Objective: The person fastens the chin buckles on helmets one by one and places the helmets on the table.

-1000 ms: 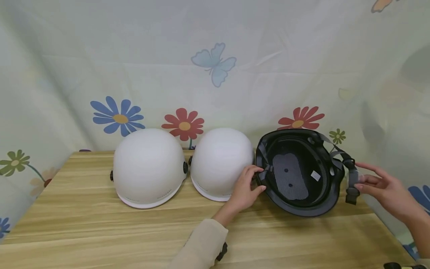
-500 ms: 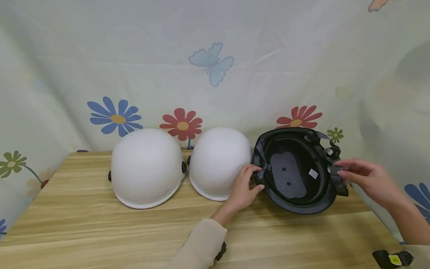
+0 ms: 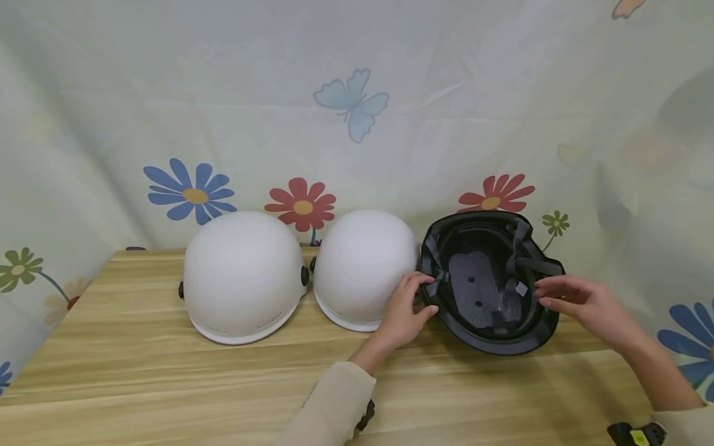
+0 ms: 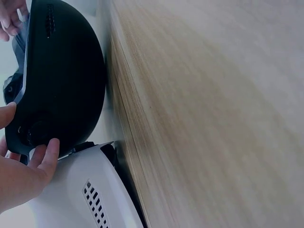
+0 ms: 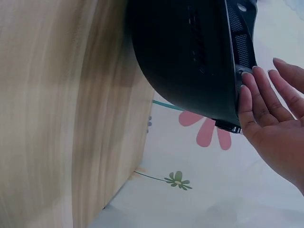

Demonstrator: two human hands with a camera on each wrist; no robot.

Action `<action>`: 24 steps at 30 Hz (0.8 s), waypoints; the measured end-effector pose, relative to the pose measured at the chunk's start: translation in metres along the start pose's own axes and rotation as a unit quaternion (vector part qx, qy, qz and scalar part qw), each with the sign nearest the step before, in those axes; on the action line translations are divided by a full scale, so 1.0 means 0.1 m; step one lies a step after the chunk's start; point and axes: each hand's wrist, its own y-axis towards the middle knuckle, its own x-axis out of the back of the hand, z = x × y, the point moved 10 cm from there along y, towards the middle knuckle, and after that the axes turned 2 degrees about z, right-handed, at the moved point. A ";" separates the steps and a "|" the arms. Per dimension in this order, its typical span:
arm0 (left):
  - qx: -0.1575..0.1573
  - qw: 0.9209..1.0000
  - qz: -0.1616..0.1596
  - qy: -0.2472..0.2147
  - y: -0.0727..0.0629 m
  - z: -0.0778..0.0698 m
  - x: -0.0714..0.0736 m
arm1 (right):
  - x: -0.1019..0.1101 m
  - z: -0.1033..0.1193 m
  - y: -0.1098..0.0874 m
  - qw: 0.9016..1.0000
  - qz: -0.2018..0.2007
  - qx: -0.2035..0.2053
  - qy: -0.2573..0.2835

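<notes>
A black helmet lies upside down at the right of the table, its padded inside facing up. My left hand grips its left rim between thumb and fingers; in the left wrist view, fingertips press on the outer shell near a round knob. My right hand is at the right rim, fingers loosely extended and holding nothing; the right wrist view shows its fingers at the edge. Grey chin straps hang into the helmet. Their lower end is blurred.
Two white helmets, one in the middle and one at the left, stand dome up in a row on the wooden table. The middle one is close beside the black helmet. A flowered curtain hangs behind.
My right hand has moved left, carrying the chin strap and buckle from outside the right rim, and has let them go into the helmet. My left hand keeps its grip on the rim.
</notes>
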 end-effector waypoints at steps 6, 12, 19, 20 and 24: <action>0.002 1.000 0.000 0.005 0.00 0.00 0.01 | -0.04 0.02 -0.02 1.000 0.005 -0.003 -0.001; -0.002 1.000 -0.003 0.003 0.00 0.02 0.01 | -0.12 0.06 -0.01 1.000 0.015 -0.001 0.011; -0.006 1.000 -0.008 -0.004 -0.03 0.02 0.01 | -0.31 0.08 0.05 0.998 0.025 0.017 0.061; -0.007 1.000 -0.009 -0.003 -0.03 0.01 0.01 | -0.34 0.06 0.07 0.997 0.023 0.015 0.069; -0.016 1.000 -0.013 -0.005 -0.06 -0.02 0.00 | -0.44 0.02 0.12 0.994 0.007 0.024 0.102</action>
